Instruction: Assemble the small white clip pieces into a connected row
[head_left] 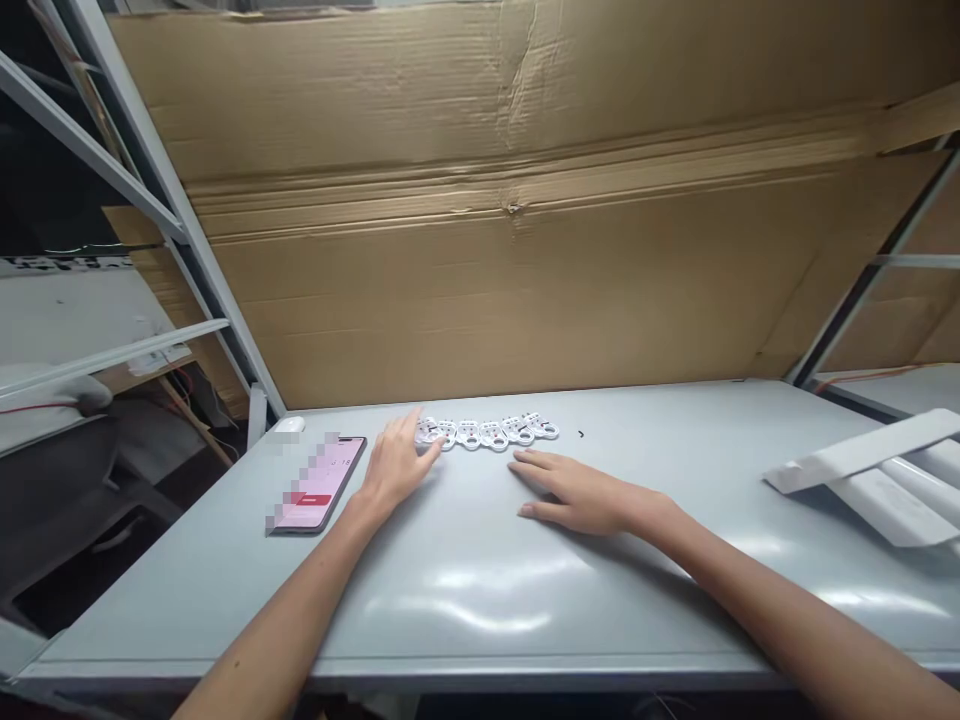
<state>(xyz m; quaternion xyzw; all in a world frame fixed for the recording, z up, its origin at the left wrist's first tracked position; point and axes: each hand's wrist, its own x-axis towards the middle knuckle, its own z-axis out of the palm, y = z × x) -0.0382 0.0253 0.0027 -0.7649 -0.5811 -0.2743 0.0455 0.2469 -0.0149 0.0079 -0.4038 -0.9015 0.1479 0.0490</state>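
We note L hand (397, 465) grip apart at row of white plastic parts (487, 433); R hand (577, 492) grip apart on tabletop (465, 610); stray brush could scatter row.

Left hand (397, 465): at 10 o'clock on the table, open, fingertips touching the left end of the row.
Right hand (577, 492): at 1 o'clock, flat on the table, just below the row, not touching it.
Row of white plastic pieces (487, 433): at 12 o'clock, lying side by side.
Smartphone (319, 485): at 10 o'clock, just beside the left hand, screen up, blurred.
White computer mouse (289, 424): at 10 o'clock, near the far corner.
White plastic strips (877, 470): at 3 o'clock, stacked.
Grey table (465, 600): under everything.
Cardboard sheet (487, 200): behind the table, at 12 o'clock.
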